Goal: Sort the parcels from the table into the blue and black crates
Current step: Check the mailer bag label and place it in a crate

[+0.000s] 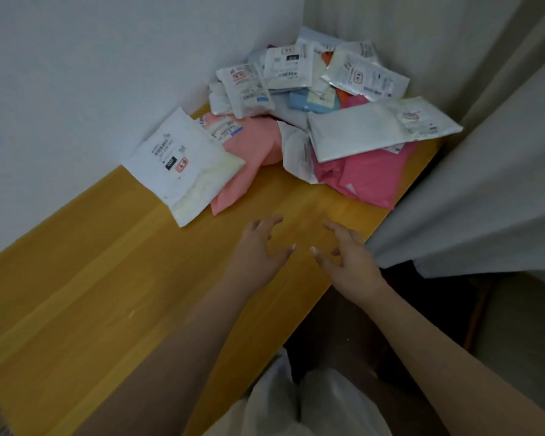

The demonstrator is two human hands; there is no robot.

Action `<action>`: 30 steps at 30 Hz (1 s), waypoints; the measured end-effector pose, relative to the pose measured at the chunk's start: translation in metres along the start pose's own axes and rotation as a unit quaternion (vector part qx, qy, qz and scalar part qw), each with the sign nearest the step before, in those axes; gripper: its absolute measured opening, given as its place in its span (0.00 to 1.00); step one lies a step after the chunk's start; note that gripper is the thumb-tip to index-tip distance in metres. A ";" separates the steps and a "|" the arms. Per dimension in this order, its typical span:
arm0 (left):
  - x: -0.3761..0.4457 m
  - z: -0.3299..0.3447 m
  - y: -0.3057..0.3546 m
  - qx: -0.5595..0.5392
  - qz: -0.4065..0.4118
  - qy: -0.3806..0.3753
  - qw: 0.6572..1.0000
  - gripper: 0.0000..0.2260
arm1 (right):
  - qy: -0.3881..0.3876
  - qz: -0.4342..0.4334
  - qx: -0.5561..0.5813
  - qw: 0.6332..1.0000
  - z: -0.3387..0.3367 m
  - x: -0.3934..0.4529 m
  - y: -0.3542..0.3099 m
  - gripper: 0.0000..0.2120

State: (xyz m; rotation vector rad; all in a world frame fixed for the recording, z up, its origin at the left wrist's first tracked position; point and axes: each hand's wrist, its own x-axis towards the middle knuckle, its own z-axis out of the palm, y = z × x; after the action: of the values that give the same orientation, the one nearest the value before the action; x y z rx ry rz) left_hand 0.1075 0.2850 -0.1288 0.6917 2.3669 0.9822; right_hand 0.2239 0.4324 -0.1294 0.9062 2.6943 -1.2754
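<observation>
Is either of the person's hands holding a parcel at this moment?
No: the left hand and the right hand hover with spread fingers over the bare wooden table, short of the parcel pile.

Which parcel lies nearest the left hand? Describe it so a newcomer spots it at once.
On the yellow table, find the parcel heap in the far corner. At its near left edge lies a white parcel, overlapping a salmon-pink one. It alone stands clear of the heap.
</observation>
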 end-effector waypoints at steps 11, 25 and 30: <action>0.103 0.049 0.041 -0.031 0.005 0.066 0.997 0.28 | 0.072 -0.044 0.002 0.996 -0.047 0.118 0.043 0.26; 0.276 0.132 0.119 0.216 -0.050 -0.033 0.974 0.40 | -0.077 -0.039 -0.291 0.953 -0.168 0.283 0.115 0.42; 0.283 0.136 0.110 0.241 -0.054 -0.029 0.969 0.39 | -0.050 -0.060 -0.258 0.963 -0.165 0.291 0.126 0.36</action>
State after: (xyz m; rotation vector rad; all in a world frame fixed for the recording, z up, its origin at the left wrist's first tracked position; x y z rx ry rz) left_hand 0.0046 0.5933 -0.1983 0.7398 2.5785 0.3303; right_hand 0.0828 0.7567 -0.1838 0.6030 2.8134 -0.5476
